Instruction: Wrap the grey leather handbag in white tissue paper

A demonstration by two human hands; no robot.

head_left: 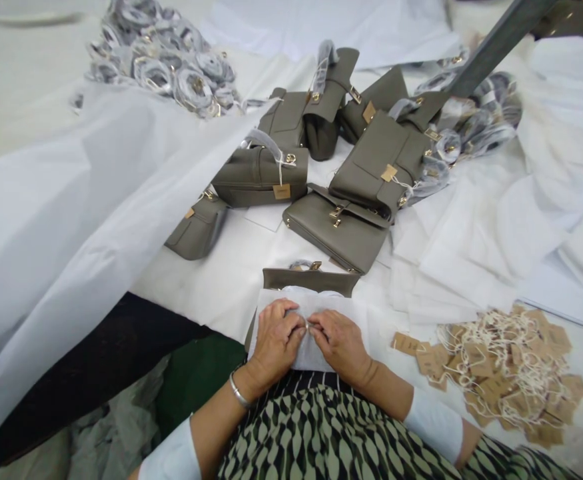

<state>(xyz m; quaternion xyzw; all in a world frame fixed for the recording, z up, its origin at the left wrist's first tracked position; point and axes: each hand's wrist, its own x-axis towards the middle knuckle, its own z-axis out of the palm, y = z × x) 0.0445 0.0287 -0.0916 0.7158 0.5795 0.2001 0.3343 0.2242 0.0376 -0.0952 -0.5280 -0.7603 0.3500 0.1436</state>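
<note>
A grey-green handbag (311, 279) lies at the table's near edge in front of me, mostly covered by a white cloth cover (316, 303). My left hand (276, 340) and my right hand (338, 343) rest side by side on this cover. Both have their fingers curled and pinch the cloth where their fingertips meet at the middle. A silver bangle sits on my left wrist. Only the bag's top flap and gold clasp show above the cover.
Several more grey-green handbags (366, 167) lie piled further back. A heap of brown paper tags with white strings (511, 373) sits at the right. Wrapped straps (171, 60) are heaped at the back left. White sheets (61, 220) drape the left and right sides.
</note>
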